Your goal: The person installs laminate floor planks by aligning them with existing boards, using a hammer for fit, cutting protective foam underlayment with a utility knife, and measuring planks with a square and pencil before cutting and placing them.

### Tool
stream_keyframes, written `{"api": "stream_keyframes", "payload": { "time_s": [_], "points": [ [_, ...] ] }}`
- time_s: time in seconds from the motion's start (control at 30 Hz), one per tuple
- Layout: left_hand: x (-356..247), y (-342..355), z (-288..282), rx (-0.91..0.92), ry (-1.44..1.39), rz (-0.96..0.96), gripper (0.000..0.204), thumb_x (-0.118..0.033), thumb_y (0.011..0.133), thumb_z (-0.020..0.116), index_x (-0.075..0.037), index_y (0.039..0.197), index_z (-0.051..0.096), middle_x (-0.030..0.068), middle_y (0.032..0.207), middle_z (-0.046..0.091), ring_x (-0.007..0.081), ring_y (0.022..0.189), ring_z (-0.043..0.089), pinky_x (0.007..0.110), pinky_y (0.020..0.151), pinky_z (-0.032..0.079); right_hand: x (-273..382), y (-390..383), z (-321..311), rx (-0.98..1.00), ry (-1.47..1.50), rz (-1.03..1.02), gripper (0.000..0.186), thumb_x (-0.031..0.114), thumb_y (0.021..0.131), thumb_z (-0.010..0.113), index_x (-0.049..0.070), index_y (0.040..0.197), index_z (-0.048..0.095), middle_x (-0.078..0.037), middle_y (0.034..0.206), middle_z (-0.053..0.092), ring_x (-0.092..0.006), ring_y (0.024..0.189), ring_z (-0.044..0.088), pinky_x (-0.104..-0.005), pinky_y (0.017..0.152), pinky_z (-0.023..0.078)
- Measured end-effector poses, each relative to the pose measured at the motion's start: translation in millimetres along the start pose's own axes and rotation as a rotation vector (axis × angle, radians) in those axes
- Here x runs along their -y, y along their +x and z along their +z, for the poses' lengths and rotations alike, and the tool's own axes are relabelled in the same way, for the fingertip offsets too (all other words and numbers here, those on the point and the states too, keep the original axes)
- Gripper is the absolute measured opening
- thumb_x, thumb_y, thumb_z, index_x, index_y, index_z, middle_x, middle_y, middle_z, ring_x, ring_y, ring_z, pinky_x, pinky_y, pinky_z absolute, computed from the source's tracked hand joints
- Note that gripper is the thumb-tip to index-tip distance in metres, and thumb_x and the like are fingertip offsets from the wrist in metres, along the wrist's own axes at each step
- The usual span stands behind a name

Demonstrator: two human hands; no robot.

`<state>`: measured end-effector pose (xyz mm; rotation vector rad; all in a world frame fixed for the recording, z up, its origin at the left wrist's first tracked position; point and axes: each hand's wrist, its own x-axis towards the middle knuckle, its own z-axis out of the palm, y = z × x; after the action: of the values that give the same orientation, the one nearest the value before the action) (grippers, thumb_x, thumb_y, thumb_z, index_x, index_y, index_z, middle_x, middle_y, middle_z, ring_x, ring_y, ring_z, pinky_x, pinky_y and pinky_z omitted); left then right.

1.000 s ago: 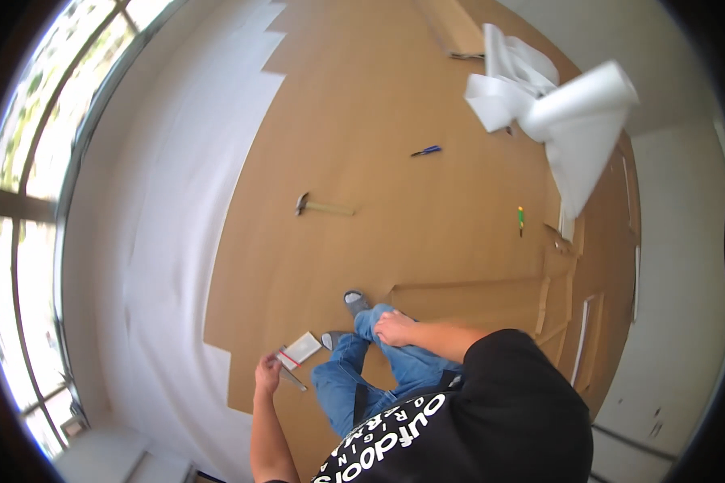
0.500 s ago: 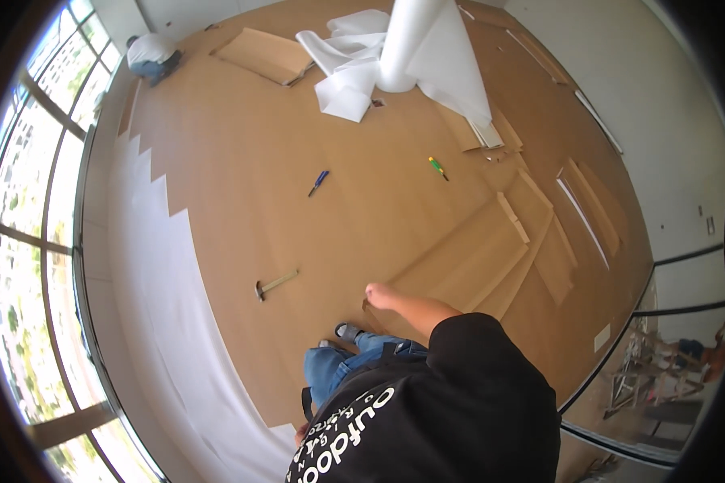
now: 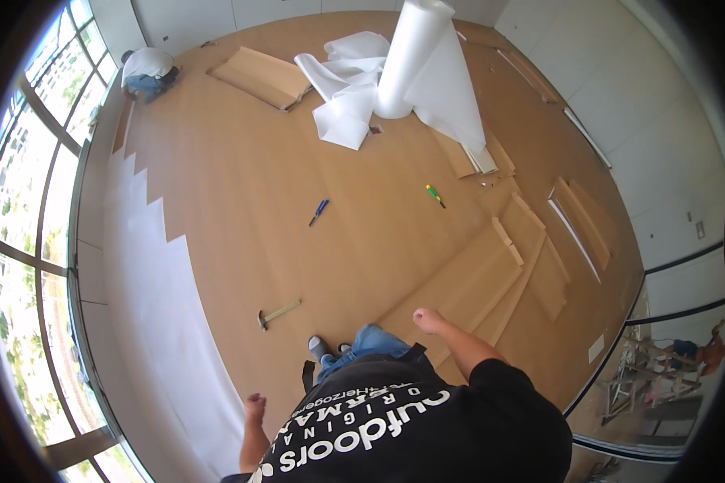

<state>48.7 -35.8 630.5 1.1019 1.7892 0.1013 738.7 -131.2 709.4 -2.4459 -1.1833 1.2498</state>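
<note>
My right hand is closed in a fist, raised over flattened brown cardboard; I see nothing in it. At my left side, my left hand hangs with curled fingers near the edge of the white underlay; nothing shows in it either. A hammer lies on the wood-coloured floor ahead of my feet. Farther off lie a slim blue-handled tool and a green and yellow-handled one, their exact kinds too small to tell.
A white foam roll stands upright, partly unrolled. An open cardboard box lies to its left. Another person crouches far left by the windows. More cardboard lies along the right wall. Beyond glass at right stands a stepladder.
My right hand has moved right and is away from the cardboard's near corner. My left hand has come out from beside my body. My feet and body have shifted, and the view tilts.
</note>
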Motion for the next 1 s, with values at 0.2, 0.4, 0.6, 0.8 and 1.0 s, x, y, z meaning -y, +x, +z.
{"api": "stream_keyframes", "payload": {
  "time_s": [0.2, 0.4, 0.6, 0.8, 1.0],
  "points": [
    [-150, 67, 17, -0.013, -0.038, 0.057, 0.047, -0.015, 0.086, 0.073, 0.006, 0.127, 0.066, 0.0138, 0.098, 0.075, 0.0192, 0.084, 0.071, 0.034, 0.077, 0.058, -13, 17, -15, -0.145, 0.142, 0.125, 0.030, 0.032, 0.094, 0.064, 0.010, 0.110, 0.074, -0.016, 0.096, 0.075, -0.0315, 0.087, 0.072, -0.0412, 0.078, 0.056],
    [-282, 103, 95, 0.098, 0.097, 0.123, 0.044, -0.015, 0.084, 0.073, 0.006, 0.123, 0.068, 0.0123, 0.093, 0.076, 0.0195, 0.081, 0.071, 0.033, 0.075, 0.058, -93, 90, -28, -0.144, 0.125, 0.075, 0.026, 0.027, 0.092, 0.062, 0.009, 0.104, 0.075, -0.020, 0.100, 0.074, -0.0365, 0.094, 0.071, -0.0448, 0.082, 0.055],
    [-442, 126, 195, 0.326, 0.337, 0.402, 0.047, -0.026, 0.085, 0.076, 0.002, 0.121, 0.068, 0.0153, 0.098, 0.077, 0.0218, 0.087, 0.074, 0.036, 0.081, 0.059, -167, 162, -141, -0.119, 0.027, 0.210, 0.024, 0.021, 0.092, 0.057, 0.007, 0.101, 0.075, -0.022, 0.103, 0.073, -0.0412, 0.096, 0.070, -0.0492, 0.083, 0.055],
    [-535, 194, 227, 0.234, 0.156, 0.353, 0.043, -0.023, 0.082, 0.077, 0.001, 0.117, 0.070, 0.0156, 0.102, 0.077, 0.0236, 0.094, 0.074, 0.037, 0.086, 0.059, -118, 241, -270, -0.382, 0.355, 0.275, 0.024, 0.026, 0.094, 0.061, 0.008, 0.104, 0.074, -0.018, 0.103, 0.074, -0.0368, 0.097, 0.071, -0.0456, 0.084, 0.056],
    [-616, 277, 243, 0.319, 0.674, 0.226, 0.053, -0.037, 0.077, 0.082, -0.013, 0.123, 0.074, 0.0158, 0.114, 0.075, 0.0316, 0.110, 0.071, 0.041, 0.097, 0.056, -138, 310, -272, -0.374, 0.337, 0.310, 0.029, 0.031, 0.094, 0.063, 0.006, 0.104, 0.073, -0.018, 0.099, 0.074, -0.0302, 0.094, 0.072, -0.0408, 0.082, 0.056]
  ]
}}
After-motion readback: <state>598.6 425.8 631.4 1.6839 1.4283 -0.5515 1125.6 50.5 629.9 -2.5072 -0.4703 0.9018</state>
